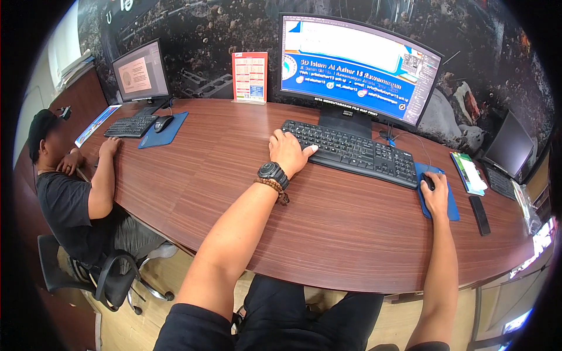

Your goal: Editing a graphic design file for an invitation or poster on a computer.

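On the left end of a black keyboard (pixel 357 151) rests my left hand (pixel 288 153), its fingers spread over the keys and the thumb stretched to the right. A dark watch and a beaded bracelet circle that wrist. My right hand (pixel 435 193) is wrapped over a small black mouse (pixel 428 182), which lies on a blue mouse pad (pixel 451 206) right of the keyboard. Behind the keyboard stands a wide monitor (pixel 357 73), showing a blue and white layout with an orange edge and tool panels at its right.
At the left a person (pixel 67 181) sits in a black office chair at another monitor (pixel 137 73), keyboard and mouse. A red and white sign (pixel 250 78) stands between the screens. Right of me lie a black phone (pixel 479 215), booklets (pixel 468 174) and a laptop (pixel 508 149).
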A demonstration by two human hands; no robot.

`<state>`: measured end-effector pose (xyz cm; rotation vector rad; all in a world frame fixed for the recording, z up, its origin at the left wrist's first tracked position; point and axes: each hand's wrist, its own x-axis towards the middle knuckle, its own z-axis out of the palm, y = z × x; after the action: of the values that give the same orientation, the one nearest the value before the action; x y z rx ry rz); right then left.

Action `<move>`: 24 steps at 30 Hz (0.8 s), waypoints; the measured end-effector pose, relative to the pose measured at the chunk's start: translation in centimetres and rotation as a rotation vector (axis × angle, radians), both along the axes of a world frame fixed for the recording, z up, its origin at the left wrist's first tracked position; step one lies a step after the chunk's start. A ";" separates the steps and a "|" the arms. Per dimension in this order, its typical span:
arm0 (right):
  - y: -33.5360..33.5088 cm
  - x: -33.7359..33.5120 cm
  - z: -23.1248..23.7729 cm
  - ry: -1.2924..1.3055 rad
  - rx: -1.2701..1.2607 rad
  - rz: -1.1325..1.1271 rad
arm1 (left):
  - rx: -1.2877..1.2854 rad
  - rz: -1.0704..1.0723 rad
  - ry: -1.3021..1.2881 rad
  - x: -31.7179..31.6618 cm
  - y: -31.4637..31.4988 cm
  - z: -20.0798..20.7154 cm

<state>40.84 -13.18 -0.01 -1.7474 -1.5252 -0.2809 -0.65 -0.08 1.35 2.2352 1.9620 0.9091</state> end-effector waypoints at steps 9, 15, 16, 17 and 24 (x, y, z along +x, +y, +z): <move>0.0 -0.1 0.0 -0.005 0.009 0.003 | 0.005 -0.005 0.013 -0.1 0.0 -0.1; -0.2 0.1 0.0 -0.006 0.006 -0.013 | 0.034 0.016 0.030 0.3 0.3 -0.4; -0.1 0.0 0.1 0.004 0.009 -0.011 | 0.032 0.012 0.034 0.4 0.3 -0.4; -0.2 -0.2 0.2 0.016 0.014 -0.011 | 0.035 -0.001 0.038 0.4 0.5 -0.6; 0.0 0.1 -0.3 0.055 0.003 -0.133 | -0.228 -0.150 0.133 2.4 -0.1 1.7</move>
<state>40.96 -13.17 -0.31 -1.8423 -1.3718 -0.2999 1.71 -0.15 3.00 2.3220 1.8101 0.5052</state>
